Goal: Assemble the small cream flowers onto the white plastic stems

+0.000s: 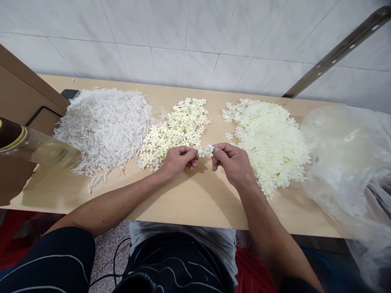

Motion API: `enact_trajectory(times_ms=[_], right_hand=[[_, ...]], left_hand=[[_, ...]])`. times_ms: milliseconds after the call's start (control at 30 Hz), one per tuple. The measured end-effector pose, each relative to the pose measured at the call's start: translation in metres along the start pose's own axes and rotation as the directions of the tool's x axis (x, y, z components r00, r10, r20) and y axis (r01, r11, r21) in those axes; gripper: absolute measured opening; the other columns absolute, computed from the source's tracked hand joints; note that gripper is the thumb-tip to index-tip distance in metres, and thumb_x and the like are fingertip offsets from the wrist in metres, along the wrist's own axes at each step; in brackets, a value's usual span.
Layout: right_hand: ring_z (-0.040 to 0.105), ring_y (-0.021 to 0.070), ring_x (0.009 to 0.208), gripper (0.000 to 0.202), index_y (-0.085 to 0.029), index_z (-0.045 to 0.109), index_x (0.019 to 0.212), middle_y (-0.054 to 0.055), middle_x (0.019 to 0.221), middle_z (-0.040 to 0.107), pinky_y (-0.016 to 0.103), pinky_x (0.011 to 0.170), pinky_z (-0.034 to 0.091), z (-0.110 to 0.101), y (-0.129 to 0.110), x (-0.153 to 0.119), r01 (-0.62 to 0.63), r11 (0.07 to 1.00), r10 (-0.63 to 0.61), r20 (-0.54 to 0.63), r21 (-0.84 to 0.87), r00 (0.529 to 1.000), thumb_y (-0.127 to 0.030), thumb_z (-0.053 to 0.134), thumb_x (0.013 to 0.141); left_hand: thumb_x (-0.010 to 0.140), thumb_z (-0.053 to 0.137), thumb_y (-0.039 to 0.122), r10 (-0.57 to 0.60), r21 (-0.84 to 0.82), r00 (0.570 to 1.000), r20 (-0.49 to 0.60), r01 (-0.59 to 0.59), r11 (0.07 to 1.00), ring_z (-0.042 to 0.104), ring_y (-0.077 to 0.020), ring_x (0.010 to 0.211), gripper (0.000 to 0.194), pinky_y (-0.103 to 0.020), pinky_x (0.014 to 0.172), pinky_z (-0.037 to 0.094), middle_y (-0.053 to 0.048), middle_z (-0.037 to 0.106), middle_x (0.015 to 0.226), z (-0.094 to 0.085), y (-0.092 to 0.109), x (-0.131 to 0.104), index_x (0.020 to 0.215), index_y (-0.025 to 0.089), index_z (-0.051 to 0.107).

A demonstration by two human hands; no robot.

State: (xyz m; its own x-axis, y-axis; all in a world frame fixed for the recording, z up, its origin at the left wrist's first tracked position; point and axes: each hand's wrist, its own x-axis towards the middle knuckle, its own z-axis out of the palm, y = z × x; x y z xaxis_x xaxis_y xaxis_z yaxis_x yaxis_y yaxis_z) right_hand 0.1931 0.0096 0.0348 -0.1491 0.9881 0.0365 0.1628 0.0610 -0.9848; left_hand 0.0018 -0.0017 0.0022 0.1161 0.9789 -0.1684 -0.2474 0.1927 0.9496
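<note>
Pale wooden bench (195, 203) with white stems (105, 126), two flower heaps (179, 130) (271, 140), plastic bag (348, 162), bottle (36, 148).

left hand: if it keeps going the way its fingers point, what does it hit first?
The left hand points right, toward the right hand. First in line is the small flower pinched between them, then the right hand's fingertips. Depth looks about level, so contact seems likely.
</note>
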Motion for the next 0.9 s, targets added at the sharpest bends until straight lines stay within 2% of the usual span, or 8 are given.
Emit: enact_trajectory(times_ms=[100, 200, 267, 367, 433, 533, 667, 900], right_hand=[[0.063, 0.0172, 0.055, 0.02, -0.02, 0.074, 0.088, 0.0, 0.065, 0.065, 0.03, 0.056, 0.053, -0.016, -0.003, 0.002, 0.064, 0.934, -0.137, -0.187, -0.352, 0.973, -0.037, 0.066, 0.089], [0.067, 0.0203, 0.065, 0.016, -0.021, 0.075, 0.086, 0.003, 0.071, 0.069, 0.034, 0.072, 0.054, -0.051, -0.005, 0.008, -0.029, 0.722, -0.324, -0.376, -0.691, 0.868, -0.031, 0.063, 0.085], [0.066, 0.0205, 0.065, 0.015, -0.021, 0.075, 0.087, 0.005, 0.073, 0.069, 0.038, 0.081, 0.053, -0.077, -0.006, 0.011, -0.146, 0.624, -0.343, -0.436, -0.768, 0.832, -0.028, 0.062, 0.085], [0.06, 0.0168, 0.06, 0.023, -0.018, 0.076, 0.099, 0.012, 0.097, 0.073, 0.039, 0.083, 0.05, -0.095, -0.008, 0.01, -0.163, 0.57, -0.428, -0.461, -0.805, 0.777, -0.018, 0.062, 0.081], [0.061, 0.0163, 0.062, 0.023, -0.019, 0.075, 0.103, 0.013, 0.106, 0.074, 0.036, 0.078, 0.051, -0.084, -0.008, 0.007, -0.053, 0.603, -0.49, -0.421, -0.796, 0.763, -0.018, 0.062, 0.084], [0.066, 0.0176, 0.068, 0.015, -0.022, 0.075, 0.099, 0.007, 0.095, 0.075, 0.03, 0.066, 0.052, -0.041, -0.005, 0.001, 0.181, 0.696, -0.462, -0.239, -0.695, 0.854, -0.032, 0.065, 0.093], [0.062, 0.0142, 0.062, 0.017, -0.021, 0.073, 0.1, 0.005, 0.096, 0.076, 0.031, 0.068, 0.052, 0.004, 0.007, -0.003, 0.353, 0.638, -0.456, 0.033, -0.685, 0.889, -0.036, 0.07, 0.094], [0.066, 0.0167, 0.07, 0.012, -0.022, 0.074, 0.091, 0.004, 0.089, 0.075, 0.03, 0.07, 0.051, 0.009, 0.014, -0.004, 0.403, 0.601, -0.477, 0.095, -0.69, 0.874, -0.029, 0.066, 0.097]], left_hand=[[0.081, 0.078, 0.039, 0.007, -0.015, 1.0, 0.002, -0.007, 1.0, 0.063, -0.0116, 0.057, 0.028, -0.024, 0.053, 0.052, -0.008, 0.073, 0.075, 0.0, -0.001, 0.0, 0.078, 0.012, 0.073], [0.081, 0.079, 0.039, 0.009, -0.038, 1.0, 0.008, -0.009, 0.999, 0.064, -0.0125, 0.059, 0.028, -0.024, 0.053, 0.053, -0.009, 0.073, 0.08, -0.001, -0.002, 0.0, 0.079, 0.012, 0.073], [0.082, 0.079, 0.04, 0.009, -0.042, 1.0, 0.007, -0.008, 0.999, 0.065, -0.0126, 0.06, 0.029, -0.024, 0.053, 0.053, -0.009, 0.073, 0.081, -0.001, -0.001, 0.0, 0.078, 0.011, 0.073], [0.082, 0.079, 0.04, 0.01, -0.035, 1.0, 0.004, -0.01, 0.999, 0.064, -0.0124, 0.059, 0.029, -0.023, 0.052, 0.053, -0.009, 0.072, 0.078, 0.0, -0.001, -0.001, 0.077, 0.011, 0.073], [0.083, 0.078, 0.04, 0.016, -0.022, 1.0, 0.006, -0.016, 1.0, 0.064, -0.0124, 0.058, 0.029, -0.023, 0.053, 0.053, -0.008, 0.072, 0.075, 0.0, -0.002, -0.001, 0.077, 0.012, 0.073], [0.084, 0.077, 0.041, 0.024, 0.017, 1.0, 0.002, -0.024, 1.0, 0.062, -0.0118, 0.055, 0.03, -0.023, 0.053, 0.053, -0.007, 0.071, 0.068, 0.0, -0.003, 0.0, 0.078, 0.012, 0.073], [0.084, 0.077, 0.043, 0.001, 0.05, 1.0, -0.002, -0.001, 0.999, 0.061, -0.0111, 0.051, 0.032, -0.023, 0.053, 0.053, -0.005, 0.069, 0.064, 0.0, -0.003, 0.0, 0.079, 0.012, 0.074], [0.086, 0.075, 0.043, -0.004, 0.081, 1.0, -0.003, 0.004, 0.997, 0.062, -0.0115, 0.051, 0.032, -0.023, 0.053, 0.054, -0.006, 0.069, 0.063, 0.0, -0.003, 0.001, 0.08, 0.011, 0.074]])
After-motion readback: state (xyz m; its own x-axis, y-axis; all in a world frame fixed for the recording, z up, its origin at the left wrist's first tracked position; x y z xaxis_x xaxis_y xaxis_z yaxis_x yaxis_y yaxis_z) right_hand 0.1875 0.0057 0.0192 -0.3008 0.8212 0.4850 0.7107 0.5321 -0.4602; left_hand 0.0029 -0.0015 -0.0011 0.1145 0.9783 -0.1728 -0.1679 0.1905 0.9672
